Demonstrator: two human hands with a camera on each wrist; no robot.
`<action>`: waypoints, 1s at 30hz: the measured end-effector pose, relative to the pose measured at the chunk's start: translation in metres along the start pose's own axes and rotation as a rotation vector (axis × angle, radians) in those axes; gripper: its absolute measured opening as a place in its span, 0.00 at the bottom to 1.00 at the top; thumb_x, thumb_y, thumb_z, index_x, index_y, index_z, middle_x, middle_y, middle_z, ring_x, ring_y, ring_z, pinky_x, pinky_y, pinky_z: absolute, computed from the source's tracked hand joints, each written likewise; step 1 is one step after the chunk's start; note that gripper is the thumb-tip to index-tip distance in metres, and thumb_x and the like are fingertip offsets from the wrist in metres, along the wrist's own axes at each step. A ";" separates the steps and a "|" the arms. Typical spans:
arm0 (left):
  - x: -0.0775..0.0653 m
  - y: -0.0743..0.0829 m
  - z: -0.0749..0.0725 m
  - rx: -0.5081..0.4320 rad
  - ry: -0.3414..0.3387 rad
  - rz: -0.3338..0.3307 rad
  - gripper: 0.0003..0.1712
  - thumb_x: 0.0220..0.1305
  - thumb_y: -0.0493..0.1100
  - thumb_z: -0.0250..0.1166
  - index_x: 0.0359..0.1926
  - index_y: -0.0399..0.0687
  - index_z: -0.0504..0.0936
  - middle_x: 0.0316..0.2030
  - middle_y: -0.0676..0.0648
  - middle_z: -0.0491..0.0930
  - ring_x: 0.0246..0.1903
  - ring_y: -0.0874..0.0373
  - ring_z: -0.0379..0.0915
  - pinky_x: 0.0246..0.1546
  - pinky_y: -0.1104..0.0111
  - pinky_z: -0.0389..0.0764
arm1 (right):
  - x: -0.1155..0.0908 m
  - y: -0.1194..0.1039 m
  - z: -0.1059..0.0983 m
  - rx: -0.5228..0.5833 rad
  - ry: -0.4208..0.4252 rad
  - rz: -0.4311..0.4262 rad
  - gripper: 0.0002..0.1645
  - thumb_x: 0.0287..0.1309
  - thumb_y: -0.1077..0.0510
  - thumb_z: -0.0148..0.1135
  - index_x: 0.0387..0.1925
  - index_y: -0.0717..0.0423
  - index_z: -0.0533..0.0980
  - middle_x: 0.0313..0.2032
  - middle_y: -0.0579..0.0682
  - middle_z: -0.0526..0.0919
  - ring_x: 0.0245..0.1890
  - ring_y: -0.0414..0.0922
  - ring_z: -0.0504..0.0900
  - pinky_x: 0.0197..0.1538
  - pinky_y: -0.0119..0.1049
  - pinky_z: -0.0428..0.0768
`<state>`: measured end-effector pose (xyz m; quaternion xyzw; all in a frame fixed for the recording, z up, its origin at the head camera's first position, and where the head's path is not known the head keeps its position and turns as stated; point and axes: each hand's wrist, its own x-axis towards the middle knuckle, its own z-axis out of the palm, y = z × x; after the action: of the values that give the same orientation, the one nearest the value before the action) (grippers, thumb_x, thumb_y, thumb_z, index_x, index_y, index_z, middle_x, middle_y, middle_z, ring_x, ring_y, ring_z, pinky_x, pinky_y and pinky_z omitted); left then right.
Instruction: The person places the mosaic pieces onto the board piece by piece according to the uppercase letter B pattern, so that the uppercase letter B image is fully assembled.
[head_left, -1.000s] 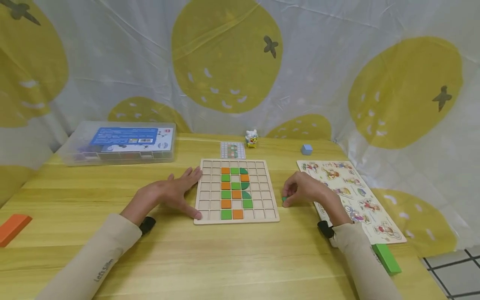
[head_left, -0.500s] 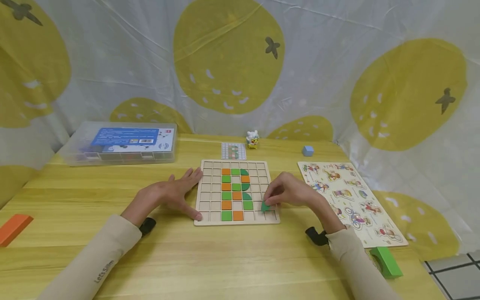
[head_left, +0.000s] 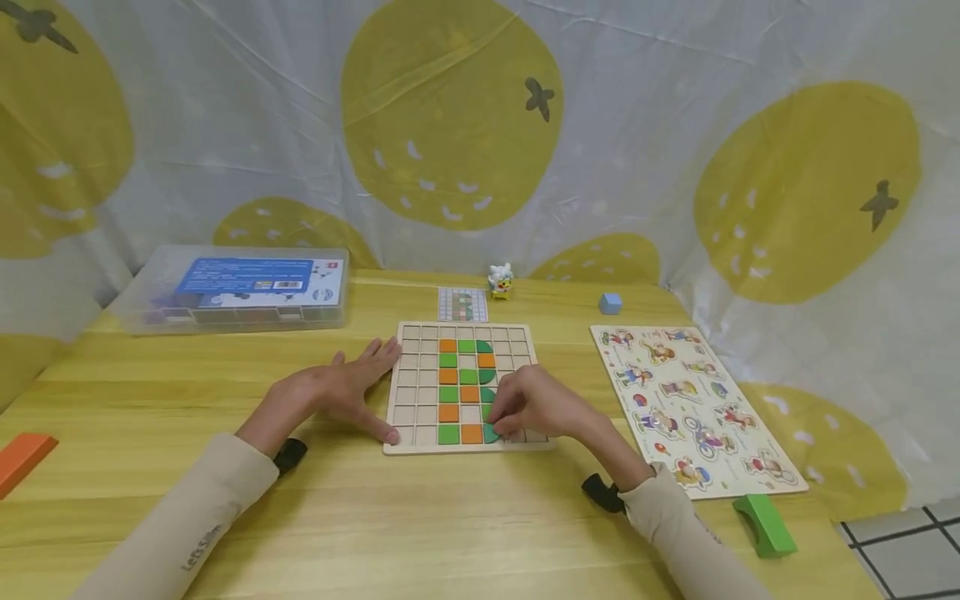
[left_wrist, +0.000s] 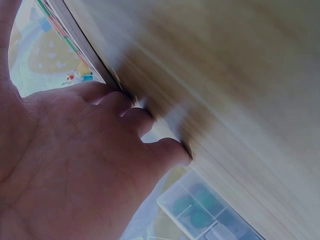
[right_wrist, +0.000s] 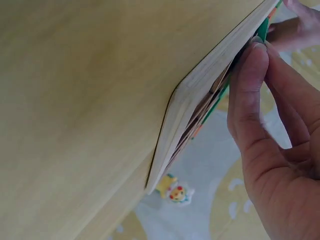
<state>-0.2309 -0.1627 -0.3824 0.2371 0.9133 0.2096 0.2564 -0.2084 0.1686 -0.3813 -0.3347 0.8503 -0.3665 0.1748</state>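
Pinching a green piece (head_left: pixel 491 433) at the near edge of the grid board (head_left: pixel 416 400), the right hand (head_left: pixel 536 404) works while the left hand (head_left: pixel 330 392) rests flat, fingers spread, against the board's other side.

A lemon-print curtain (head_left: pixel 480 125) hangs behind the wooden table (head_left: pixel 450 517); grey tiled floor (head_left: pixel 907 550).

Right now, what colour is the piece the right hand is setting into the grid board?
Green: the piece under the right hand; clearest in the head view.
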 end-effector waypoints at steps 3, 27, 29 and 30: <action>0.000 0.000 -0.001 0.006 0.002 0.000 0.82 0.54 0.70 0.82 0.87 0.38 0.38 0.87 0.37 0.31 0.85 0.37 0.24 0.80 0.32 0.32 | 0.000 -0.001 0.001 -0.015 0.036 0.015 0.07 0.56 0.71 0.80 0.37 0.62 0.92 0.33 0.48 0.89 0.33 0.35 0.85 0.39 0.31 0.88; -0.001 0.002 -0.001 0.002 -0.008 0.001 0.81 0.55 0.67 0.82 0.87 0.38 0.38 0.87 0.38 0.31 0.86 0.39 0.24 0.80 0.33 0.31 | 0.041 0.015 -0.016 -0.165 -0.062 0.149 0.34 0.84 0.63 0.47 0.84 0.65 0.55 0.82 0.69 0.56 0.85 0.64 0.45 0.84 0.59 0.52; -0.002 0.001 0.000 -0.001 -0.006 -0.005 0.81 0.55 0.67 0.82 0.87 0.38 0.38 0.87 0.38 0.31 0.86 0.39 0.24 0.80 0.33 0.31 | 0.040 0.016 -0.018 -0.167 -0.070 0.136 0.37 0.83 0.61 0.51 0.84 0.65 0.54 0.83 0.68 0.53 0.85 0.63 0.45 0.84 0.59 0.52; -0.003 0.000 0.000 -0.004 -0.006 -0.007 0.81 0.55 0.67 0.82 0.87 0.38 0.38 0.87 0.38 0.31 0.86 0.39 0.24 0.80 0.33 0.31 | 0.039 0.016 -0.019 -0.167 -0.075 0.127 0.39 0.82 0.60 0.55 0.85 0.64 0.53 0.84 0.67 0.52 0.85 0.64 0.45 0.84 0.60 0.52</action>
<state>-0.2287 -0.1637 -0.3814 0.2338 0.9130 0.2098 0.2602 -0.2537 0.1595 -0.3822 -0.3069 0.8903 -0.2699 0.2009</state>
